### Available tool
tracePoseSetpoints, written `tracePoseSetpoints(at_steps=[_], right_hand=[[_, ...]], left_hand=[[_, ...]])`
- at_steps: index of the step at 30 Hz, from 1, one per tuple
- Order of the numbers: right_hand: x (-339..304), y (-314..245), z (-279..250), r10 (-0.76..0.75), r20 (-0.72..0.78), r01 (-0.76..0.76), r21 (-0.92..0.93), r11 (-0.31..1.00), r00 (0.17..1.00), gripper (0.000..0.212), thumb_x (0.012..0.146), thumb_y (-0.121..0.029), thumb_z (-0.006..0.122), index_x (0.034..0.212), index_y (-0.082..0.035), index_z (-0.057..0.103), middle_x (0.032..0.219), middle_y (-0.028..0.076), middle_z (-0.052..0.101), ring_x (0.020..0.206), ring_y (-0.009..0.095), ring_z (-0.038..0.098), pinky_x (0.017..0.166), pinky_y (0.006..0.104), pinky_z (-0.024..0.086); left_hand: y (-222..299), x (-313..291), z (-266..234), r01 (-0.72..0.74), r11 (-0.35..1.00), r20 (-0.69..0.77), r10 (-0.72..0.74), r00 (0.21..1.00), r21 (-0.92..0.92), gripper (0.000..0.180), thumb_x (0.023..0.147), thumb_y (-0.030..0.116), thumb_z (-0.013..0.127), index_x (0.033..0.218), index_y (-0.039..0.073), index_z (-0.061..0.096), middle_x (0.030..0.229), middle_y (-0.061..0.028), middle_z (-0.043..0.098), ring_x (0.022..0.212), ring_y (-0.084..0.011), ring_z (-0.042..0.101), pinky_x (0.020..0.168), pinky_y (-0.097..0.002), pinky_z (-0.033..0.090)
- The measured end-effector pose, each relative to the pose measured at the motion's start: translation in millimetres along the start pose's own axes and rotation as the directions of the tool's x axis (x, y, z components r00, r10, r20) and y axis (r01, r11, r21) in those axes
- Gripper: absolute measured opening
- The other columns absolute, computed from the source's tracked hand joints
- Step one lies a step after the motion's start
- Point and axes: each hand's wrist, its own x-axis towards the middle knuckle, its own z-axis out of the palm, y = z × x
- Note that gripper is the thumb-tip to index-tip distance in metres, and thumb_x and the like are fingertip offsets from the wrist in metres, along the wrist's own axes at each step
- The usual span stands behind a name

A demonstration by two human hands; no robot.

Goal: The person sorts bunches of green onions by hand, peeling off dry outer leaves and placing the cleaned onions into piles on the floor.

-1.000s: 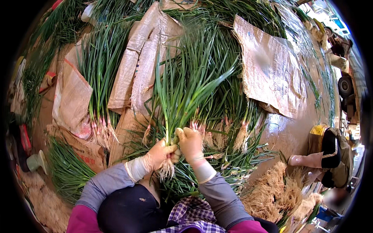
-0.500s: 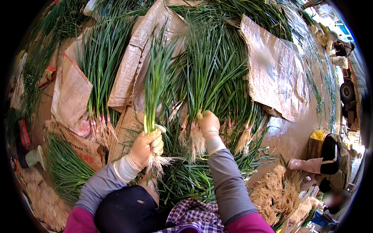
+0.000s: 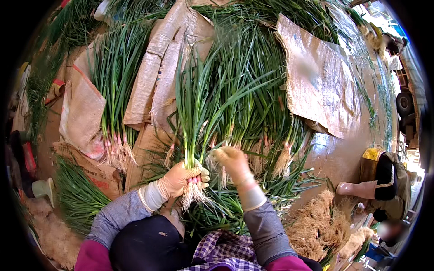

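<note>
The left hand (image 3: 183,177), in a pale cream glove, had its fingers wrapped around a bunch of long green leafy plants with pinkish bulbs and whitish stringy roots (image 3: 191,151). The bunch stood upright near the middle of the scene, its leaves fanning toward the far side and its roots hanging below the fist. The right hand (image 3: 234,165), in a matching glove, was just to the right of the bunch, blurred, with its fingers bent toward the stems; whether they held anything I could not tell.

Beyond the hands spread a broad layer of the same green plants (image 3: 257,99), with roots toward the near side. A tan woven sheet (image 3: 318,81) covered its right part, and a folded beige woven sack (image 3: 147,72) lay to its left. Farther left were another group of green plants (image 3: 118,86) and a tan woven sack with a red edge (image 3: 82,110). A pile of loose green leaves (image 3: 83,198) lay at the near left, and a heap of brown fibrous roots (image 3: 318,226) at the near right. Past that heap, at the right, was another person in pink boots (image 3: 359,189).
</note>
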Motion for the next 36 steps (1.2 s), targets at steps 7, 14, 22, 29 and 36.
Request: tracePoseSetpoints(at_steps=[7, 14, 22, 29, 36], right_hand=[[-1, 15, 46, 0.028, 0.354, -0.313, 0.784, 0.536, 0.935, 0.035, 0.091, -0.031, 0.052, 0.111, -0.002, 0.05, 0.087, 0.007, 0.059, 0.065, 0.012, 0.052, 0.054, 0.0232, 0.045], [-11, 24, 35, 0.059, -0.147, -0.005, 0.343, 0.939, 0.987, 0.023, 0.09, -0.02, 0.055, 0.103, -0.002, 0.062, 0.082, 0.004, 0.065, 0.064, 0.008, 0.055, 0.057, 0.0213, 0.045], [38, 43, -30, -0.048, -0.29, -0.213, -0.797, 0.566, 0.956, 0.061, 0.083, -0.036, 0.062, 0.128, 0.001, 0.041, 0.103, 0.018, 0.058, 0.087, 0.025, 0.061, 0.073, 0.0352, 0.053], [53, -5, -30, 0.153, -0.357, -0.237, -0.207, 0.949, 0.921, 0.08, 0.079, -0.005, 0.058, 0.142, -0.001, 0.008, 0.108, 0.013, 0.056, 0.08, 0.017, 0.058, 0.075, 0.0273, 0.051], [4, 18, -163, -0.191, 0.044, 0.147, 0.481, 0.864, 0.981, 0.027, 0.092, -0.016, 0.036, 0.097, 0.003, 0.055, 0.075, 0.007, 0.061, 0.069, 0.016, 0.06, 0.058, 0.0252, 0.053]], left_hand=[[-1, -4, -14, -0.039, 0.998, 0.08, 0.042, 0.996, -0.043, 0.019, 0.089, 0.008, 0.051, 0.107, 0.004, 0.053, 0.088, -0.0112, 0.06, 0.078, -0.0199, 0.059, 0.072, -0.0368, 0.052], [33, -41, 5, -0.14, 0.978, 0.542, 0.202, 0.816, -0.155, 0.008, 0.087, 0.016, 0.052, 0.089, 0.01, 0.046, 0.063, -0.0026, 0.053, 0.046, -0.0131, 0.046, 0.045, -0.0294, 0.041], [34, -19, -26, -0.315, 0.939, 0.058, 0.326, 0.944, -0.14, 0.018, 0.091, 0.016, 0.05, 0.101, 0.0, 0.049, 0.069, -0.0051, 0.049, 0.065, -0.0183, 0.05, 0.064, -0.0341, 0.045], [29, -27, -9, -0.378, 0.915, 0.216, 0.4, 0.89, -0.138, 0.013, 0.09, 0.011, 0.052, 0.1, 0.004, 0.049, 0.063, -0.0038, 0.047, 0.058, -0.0172, 0.049, 0.059, -0.0333, 0.044], [24, -17, -2, -0.353, 0.934, 0.233, 0.355, 0.906, -0.049, 0.01, 0.088, 0.009, 0.055, 0.096, 0.004, 0.05, 0.072, -0.0066, 0.053, 0.063, -0.0161, 0.054, 0.079, -0.0425, 0.051]])
